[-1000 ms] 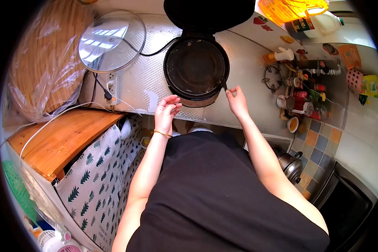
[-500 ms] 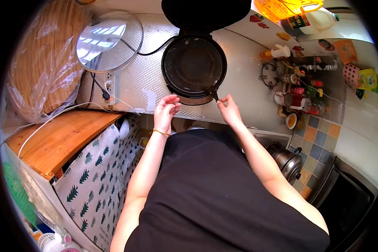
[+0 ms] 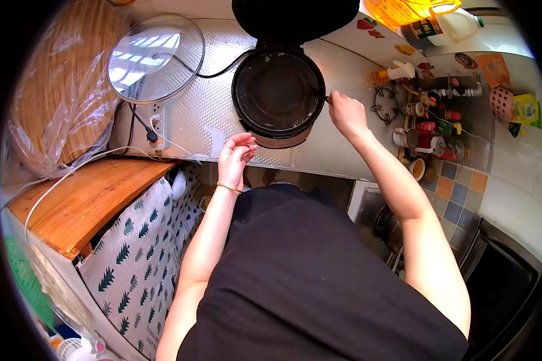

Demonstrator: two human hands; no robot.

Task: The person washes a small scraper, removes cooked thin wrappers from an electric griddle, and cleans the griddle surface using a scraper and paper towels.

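A round black electric pan (image 3: 277, 93) lies on the silvery counter with its black lid (image 3: 295, 18) raised behind it. My right hand (image 3: 345, 113) is at the pan's right rim, its fingers closed on the end of a small dark tool (image 3: 322, 97) that reaches over the rim; the tool's far part blends into the dark pan. Just off the pan's lower left edge, my left hand (image 3: 235, 157) hovers with loosely curled fingers, nothing seen in it.
A glass lid (image 3: 156, 58) and a power strip (image 3: 157, 123) are on the left, beside a plastic-wrapped woven item (image 3: 72, 84). Jars and bottles (image 3: 430, 129) crowd the right by a metal burner stand (image 3: 385, 105). A pot (image 3: 389, 228) sits lower right.
My right hand has moved from the pan's lower right edge up and outward to its right side, with the tool still held. My left hand has barely moved.
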